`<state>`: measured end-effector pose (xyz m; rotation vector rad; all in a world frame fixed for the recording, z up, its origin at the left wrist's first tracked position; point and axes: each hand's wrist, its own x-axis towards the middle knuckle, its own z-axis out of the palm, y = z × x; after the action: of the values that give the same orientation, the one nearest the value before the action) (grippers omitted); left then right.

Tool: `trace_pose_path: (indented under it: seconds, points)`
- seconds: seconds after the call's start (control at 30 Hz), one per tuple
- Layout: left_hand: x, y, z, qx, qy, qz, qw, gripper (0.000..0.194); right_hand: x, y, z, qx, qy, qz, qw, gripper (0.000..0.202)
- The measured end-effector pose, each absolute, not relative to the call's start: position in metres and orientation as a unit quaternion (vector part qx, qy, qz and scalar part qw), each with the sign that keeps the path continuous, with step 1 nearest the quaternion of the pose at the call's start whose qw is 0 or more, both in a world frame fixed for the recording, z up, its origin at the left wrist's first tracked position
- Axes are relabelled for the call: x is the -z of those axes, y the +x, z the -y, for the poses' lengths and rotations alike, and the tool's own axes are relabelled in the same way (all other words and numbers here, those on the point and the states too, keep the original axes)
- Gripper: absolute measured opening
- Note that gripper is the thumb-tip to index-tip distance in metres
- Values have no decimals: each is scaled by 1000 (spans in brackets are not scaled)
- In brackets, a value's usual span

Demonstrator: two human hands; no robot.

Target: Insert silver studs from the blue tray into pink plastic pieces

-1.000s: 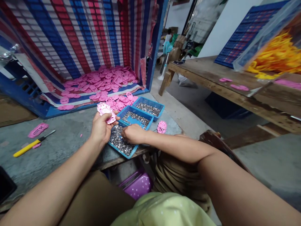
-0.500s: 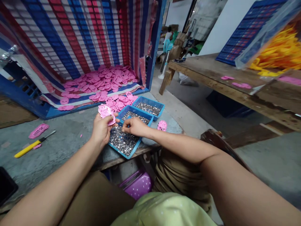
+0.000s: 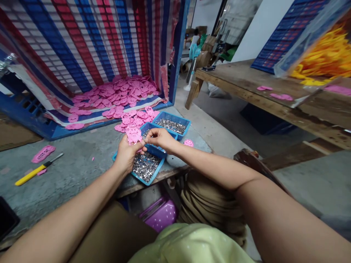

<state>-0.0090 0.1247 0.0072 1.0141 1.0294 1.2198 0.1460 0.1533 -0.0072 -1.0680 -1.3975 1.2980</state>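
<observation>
Right hand [image 3: 161,138] lifted from the tray [image 3: 153,174], pinching something tiny against the pink piece [image 3: 133,134] gripped by left hand [image 3: 126,155]; could easily slip and drop.

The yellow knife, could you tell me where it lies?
The yellow knife lies far left on the grey table, beside a loose pink piece.

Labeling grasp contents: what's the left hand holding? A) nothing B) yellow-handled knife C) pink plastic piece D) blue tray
C: the left hand grips a pink plastic piece over the nearest blue tray, with the right hand pinching at its edge; the yellow-handled knife lies untouched on the bench.
</observation>
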Motion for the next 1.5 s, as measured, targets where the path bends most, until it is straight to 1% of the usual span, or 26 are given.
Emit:
trace_pose_path:
  seconds: [0.2, 0.37, 0.47, 0.6, 0.67, 0.7, 0.83, 0.9, 1.0, 1.03, 1.07, 1.23, 1.3, 1.5]
  points:
    - [-4, -8, -126, -542, 438, -449, 560, 56, 1, 146, -147, -559, -431, 552, 444, 31]
    - [-5, -7, -126, -546, 434, -467, 543, 51, -2, 145, -145, -547, -441, 562, 436, 34]
    - [-5, -5, -126, -546, 439, -474, 533, 49, 0, 145, -146, -538, -448, 567, 434, 33]
    - [-3, -4, -124, -546, 436, -475, 535, 52, 5, 147, -146, -531, -448, 575, 432, 22]
    - [-2, -3, -123, -551, 431, -453, 552, 50, 7, 150, -147, -528, -440, 574, 445, 18]
    - [-2, -3, -123, -555, 424, -434, 569, 45, 7, 153, -148, -527, -436, 572, 452, 17]
    - [-5, -4, -124, -539, 352, -363, 674, 18, 6, 161, -150, -514, -426, 565, 484, 17]
    - [-7, -5, -125, -523, 322, -348, 708, 17, 5, 163, -150, -490, -429, 568, 503, 16]
    - [-8, -7, -125, -517, 318, -315, 730, 11, 4, 164, -149, -464, -423, 583, 516, 13]
    - [-8, -9, -124, -515, 324, -301, 735, 11, 3, 163, -149, -458, -420, 587, 518, 13]
    - [-9, -10, -124, -509, 333, -289, 739, 15, 3, 163, -148, -452, -419, 591, 520, 13]
    - [-12, -16, -122, -486, 371, -275, 742, 53, 1, 162, -145, -435, -433, 586, 529, 10]
    - [-11, -16, -122, -494, 377, -271, 735, 61, 0, 162, -143, -438, -432, 587, 527, 9]
    - [-11, -12, -121, -515, 402, -251, 714, 60, -2, 160, -137, -447, -426, 597, 512, 12]
